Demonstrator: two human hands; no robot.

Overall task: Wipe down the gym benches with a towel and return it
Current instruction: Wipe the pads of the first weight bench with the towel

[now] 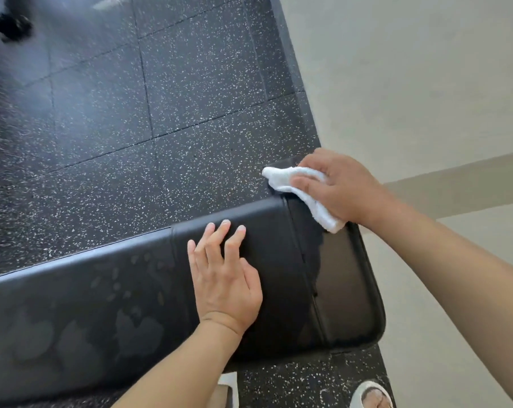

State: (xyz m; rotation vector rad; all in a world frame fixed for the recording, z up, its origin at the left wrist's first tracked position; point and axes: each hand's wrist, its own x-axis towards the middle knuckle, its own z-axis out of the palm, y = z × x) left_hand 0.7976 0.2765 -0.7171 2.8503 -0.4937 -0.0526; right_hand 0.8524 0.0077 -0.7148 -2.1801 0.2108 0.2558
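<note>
The white towel (296, 189) sits bunched at the far right end of the black bench (131, 290), gripped by the right hand (337, 189). The left hand (223, 278) rests flat, fingers spread. Damp streaks suggest wiping is well underway; returning remains.

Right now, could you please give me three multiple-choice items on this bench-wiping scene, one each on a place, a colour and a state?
1. Where is the towel?
A. On the floor
B. At the far end of the bench, near the wall
C. Under the left hand

2. What colour is the towel?
A. White
B. Blue
C. Grey

3. What is the left hand doing?
A. Gripping the towel
B. Raised off the bench
C. Lying flat on the pad, fingers spread

Answers: 1 B, the right hand presses it onto the end pad by the wall; 2 A, it is plainly white against the black pad; 3 C, the palm rests empty on the upholstery.
</note>
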